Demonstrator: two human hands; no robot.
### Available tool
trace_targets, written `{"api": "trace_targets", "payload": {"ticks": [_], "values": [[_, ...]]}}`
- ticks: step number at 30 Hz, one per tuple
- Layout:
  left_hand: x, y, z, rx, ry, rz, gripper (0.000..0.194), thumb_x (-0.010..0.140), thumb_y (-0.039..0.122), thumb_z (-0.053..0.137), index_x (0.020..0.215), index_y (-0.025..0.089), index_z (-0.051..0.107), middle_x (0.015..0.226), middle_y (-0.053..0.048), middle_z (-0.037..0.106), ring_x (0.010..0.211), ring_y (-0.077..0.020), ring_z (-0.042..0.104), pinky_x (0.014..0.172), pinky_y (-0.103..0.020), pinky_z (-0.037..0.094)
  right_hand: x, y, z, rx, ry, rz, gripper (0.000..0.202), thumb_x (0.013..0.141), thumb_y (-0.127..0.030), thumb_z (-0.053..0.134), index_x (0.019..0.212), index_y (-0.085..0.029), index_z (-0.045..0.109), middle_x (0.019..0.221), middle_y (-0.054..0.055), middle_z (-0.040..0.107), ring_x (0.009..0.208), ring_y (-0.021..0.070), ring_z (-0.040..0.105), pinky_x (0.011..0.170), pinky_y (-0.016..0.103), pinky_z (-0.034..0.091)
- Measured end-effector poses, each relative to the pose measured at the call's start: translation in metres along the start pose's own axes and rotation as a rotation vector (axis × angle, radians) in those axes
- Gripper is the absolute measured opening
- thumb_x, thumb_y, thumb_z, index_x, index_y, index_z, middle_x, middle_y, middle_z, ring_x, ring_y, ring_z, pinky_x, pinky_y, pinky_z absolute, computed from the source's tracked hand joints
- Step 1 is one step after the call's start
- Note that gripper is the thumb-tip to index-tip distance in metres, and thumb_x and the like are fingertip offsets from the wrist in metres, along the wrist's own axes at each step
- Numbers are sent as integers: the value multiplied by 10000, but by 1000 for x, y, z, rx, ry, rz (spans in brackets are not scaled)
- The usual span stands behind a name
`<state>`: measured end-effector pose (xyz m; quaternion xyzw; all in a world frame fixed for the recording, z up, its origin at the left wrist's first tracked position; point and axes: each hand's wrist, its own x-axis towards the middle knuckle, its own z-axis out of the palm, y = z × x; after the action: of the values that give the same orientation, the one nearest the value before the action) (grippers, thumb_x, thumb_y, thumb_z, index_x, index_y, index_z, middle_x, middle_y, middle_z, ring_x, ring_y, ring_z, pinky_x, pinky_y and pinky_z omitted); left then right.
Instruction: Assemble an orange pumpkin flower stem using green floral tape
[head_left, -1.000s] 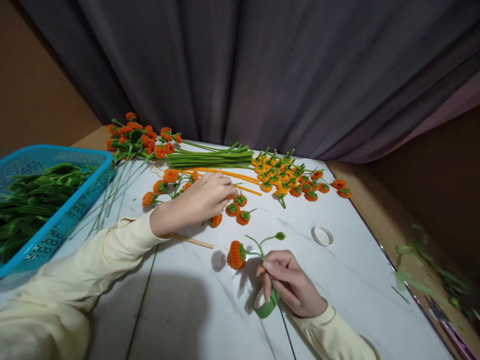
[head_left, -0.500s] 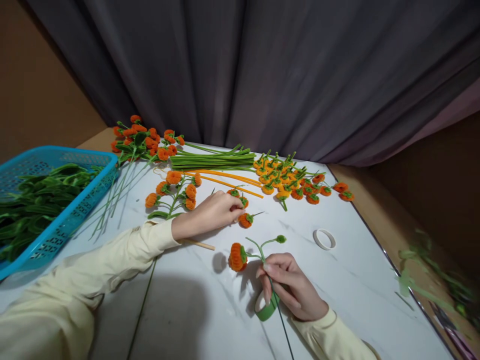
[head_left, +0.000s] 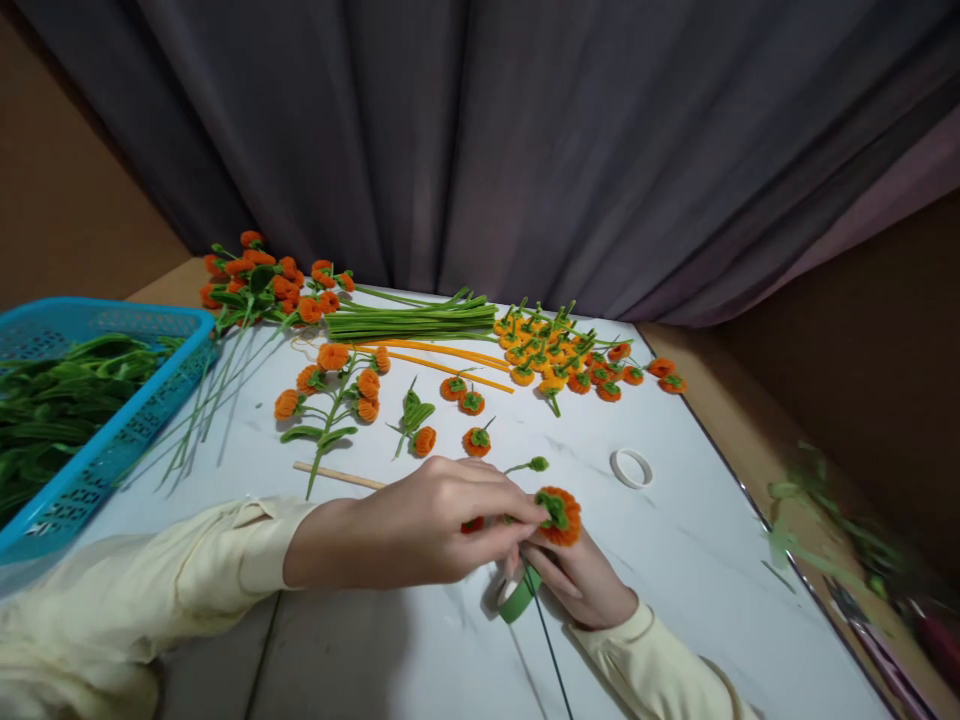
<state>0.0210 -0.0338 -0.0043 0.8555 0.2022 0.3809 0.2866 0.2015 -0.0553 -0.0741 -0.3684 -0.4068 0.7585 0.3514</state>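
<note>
My left hand (head_left: 442, 520) pinches an orange flower (head_left: 564, 516) by its green underside, just above my right hand. My right hand (head_left: 581, 575) is closed round a thin dark-green stem (head_left: 551, 640) and has a roll of green tape (head_left: 517, 597) at its fingers. From that stem a small green bud (head_left: 538, 464) sticks out behind the hands. Another orange bloom on the stem is mostly hidden by my left fingers. Beyond my left hand, single orange flowers (head_left: 477, 441) and a small leafy piece (head_left: 415, 411) lie on the white table (head_left: 420, 660).
A blue basket (head_left: 169, 390) of green leaves stands at the left. Further back lie orange flower stems (head_left: 285, 290), green stems (head_left: 412, 320), yellow flowers (head_left: 540, 350) and a finished-looking flower spray (head_left: 330, 410). A white ring (head_left: 631, 468) lies at the right, a wooden stick (head_left: 337, 475) centre-left.
My left hand has moved from the loose orange flowers back to my right hand, with an orange flower now in its fingers. The view has shifted slightly.
</note>
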Motion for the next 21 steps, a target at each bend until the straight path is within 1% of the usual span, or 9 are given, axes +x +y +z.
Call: {"api": "trace_targets", "payload": {"ticks": [2, 4, 7, 9, 12, 16, 19, 21], "values": [[-3, -6, 6, 94, -22, 45, 148, 859, 92, 514, 903, 89, 655, 836, -84, 713, 789, -151, 638, 769, -240, 500, 0, 0, 0, -4, 1, 8, 380, 776, -406, 654, 551, -105, 593, 280, -93, 350, 236, -14, 129, 324, 167, 55], [-5, -9, 10, 234, -58, 83, 170, 873, 108, 483, 887, 100, 652, 826, -85, 704, 794, -169, 616, 780, -291, 483, 0, 0, 0, 18, 3, 9, 372, 782, -397, 654, 561, -110, 568, 285, -95, 358, 235, -16, 135, 332, 169, 34], [-8, -10, 13, 402, -86, 88, 190, 876, 137, 466, 866, 124, 656, 803, -84, 692, 789, -182, 578, 767, -331, 447, 0, 0, 1, 42, -2, -4, 397, 803, -404, 636, 555, -110, 536, 271, -113, 304, 231, -18, 113, 339, 179, 17], [-8, -10, 13, 447, -99, 81, 193, 871, 141, 467, 863, 130, 659, 799, -80, 690, 788, -185, 561, 758, -334, 425, 0, -1, 1, 45, -6, -16, 415, 815, -406, 622, 543, -106, 530, 267, -118, 283, 231, -21, 97, 342, 188, 16], [-8, -10, 12, 460, -105, 67, 202, 875, 145, 461, 877, 133, 663, 817, -71, 696, 827, -194, 550, 764, -337, 397, 0, -1, 1, 48, -22, -32, 403, 832, -386, 605, 556, -99, 545, 274, -117, 295, 229, -22, 107, 345, 193, 36], [-10, -12, 13, 511, -116, 70, 229, 902, 163, 435, 984, 116, 644, 947, -78, 700, 977, -234, 524, 800, -364, 357, 0, -2, 1, 58, 3, -26, 313, 812, -362, 629, 668, -85, 616, 309, -109, 348, 222, -17, 153, 321, 181, 24], [-13, -11, 16, 611, -171, 81, 268, 926, 176, 393, 1060, 89, 608, 1097, -108, 662, 1094, -272, 476, 822, -389, 329, 0, -2, 1, 55, 29, -10, 295, 782, -373, 660, 697, -92, 632, 315, -109, 348, 223, -15, 169, 303, 158, 9], [-14, -9, 17, 636, -208, 61, 286, 930, 187, 374, 1085, 82, 591, 1135, -122, 641, 1136, -289, 447, 826, -402, 320, -1, -2, 2, 44, 34, 0, 292, 775, -371, 667, 696, -92, 638, 324, -104, 355, 224, -15, 178, 293, 150, 9]]}}
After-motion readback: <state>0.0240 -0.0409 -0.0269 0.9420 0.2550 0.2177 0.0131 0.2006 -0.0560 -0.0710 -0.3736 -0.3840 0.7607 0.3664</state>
